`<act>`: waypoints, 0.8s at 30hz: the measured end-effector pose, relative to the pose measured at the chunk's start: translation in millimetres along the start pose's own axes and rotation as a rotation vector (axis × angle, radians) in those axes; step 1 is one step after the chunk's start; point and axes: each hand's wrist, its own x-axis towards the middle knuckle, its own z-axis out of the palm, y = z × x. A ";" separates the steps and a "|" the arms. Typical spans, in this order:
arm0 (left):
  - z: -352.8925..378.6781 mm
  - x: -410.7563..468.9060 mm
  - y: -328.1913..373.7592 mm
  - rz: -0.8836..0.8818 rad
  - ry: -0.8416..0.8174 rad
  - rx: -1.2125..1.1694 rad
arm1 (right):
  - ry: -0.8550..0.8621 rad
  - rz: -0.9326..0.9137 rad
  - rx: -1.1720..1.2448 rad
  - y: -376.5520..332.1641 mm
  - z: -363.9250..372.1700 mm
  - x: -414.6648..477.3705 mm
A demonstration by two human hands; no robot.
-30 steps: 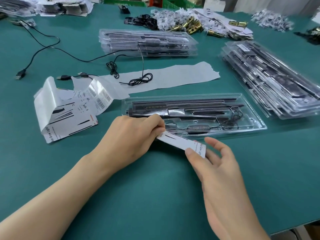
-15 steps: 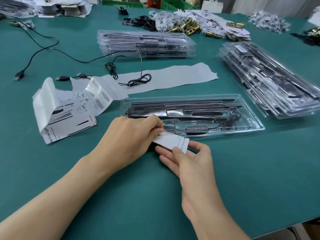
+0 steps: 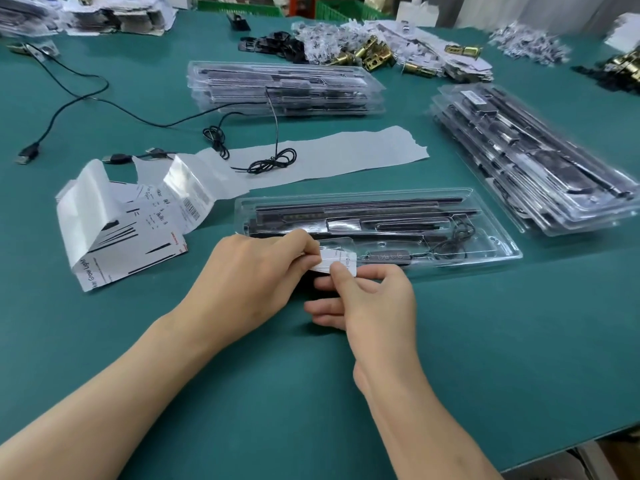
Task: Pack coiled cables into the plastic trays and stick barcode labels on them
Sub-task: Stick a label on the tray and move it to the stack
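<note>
Both hands pinch one barcode label at near-left edge of clear plastic tray on green tabletop. Left hand grips label's left end; right hand grips right end with thumb on top. Label's long axis runs left-right, parallel to tray's long side. Tray lies just beyond fingertips, cable coiled at its right end. Likely next: press label down onto tray. Label sheet lies left; filled tray stacks far and right.
</note>
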 end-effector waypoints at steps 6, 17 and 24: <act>0.0 -0.6 -0.6 -0.013 -0.027 0.001 | 0.040 -0.143 -0.205 7.1 -15.2 -4.6; -2.8 -1.5 -0.5 -0.002 -0.056 0.002 | 0.143 -0.946 -1.183 -8.0 -42.9 21.1; -5.1 0.2 1.8 0.056 -0.011 0.050 | -0.267 -1.319 -1.638 -50.8 -39.2 47.0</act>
